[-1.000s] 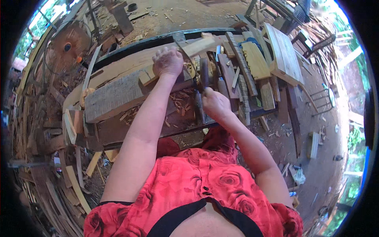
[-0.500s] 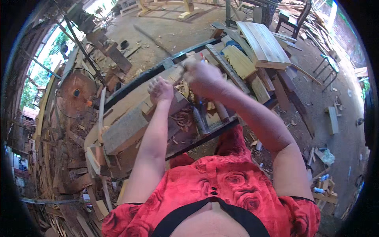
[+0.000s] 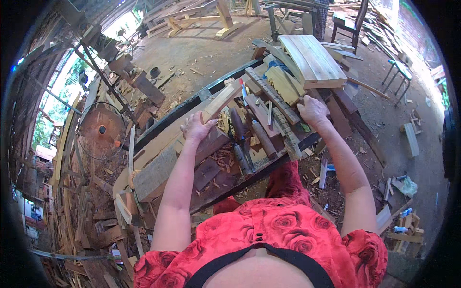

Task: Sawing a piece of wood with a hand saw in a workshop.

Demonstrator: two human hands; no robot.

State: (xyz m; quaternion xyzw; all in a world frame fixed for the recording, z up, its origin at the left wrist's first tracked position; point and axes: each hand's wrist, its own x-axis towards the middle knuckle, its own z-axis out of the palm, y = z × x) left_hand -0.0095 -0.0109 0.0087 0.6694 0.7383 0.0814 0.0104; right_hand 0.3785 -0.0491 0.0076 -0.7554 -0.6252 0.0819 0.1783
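Note:
My left hand (image 3: 194, 126) is closed over the near end of a pale squared piece of wood (image 3: 223, 101), which lies at a slant on the workbench. Under that forearm runs a thick grey-brown timber (image 3: 156, 175). My right hand (image 3: 314, 111) has moved out to the right side of the bench, its fingers curled beside the stacked boards; what they hold, if anything, is hidden. Between the hands lie several round wooden tool handles (image 3: 264, 139), a long notched wooden strip (image 3: 273, 96) and a thin slat (image 3: 270, 114). Wood shavings (image 3: 223, 156) collect near the handles.
A slatted pale wooden panel (image 3: 312, 60) rests on boards at the back right. A round fan (image 3: 102, 129) stands left, among scrap wood. Farther off are a chair (image 3: 350, 26), a stool (image 3: 401, 77) and a wooden frame (image 3: 201, 19). Offcuts litter the floor.
My right hand has left its place above the pale wood beside my left hand and moved right to the stacked boards. My left hand stays on the wood.

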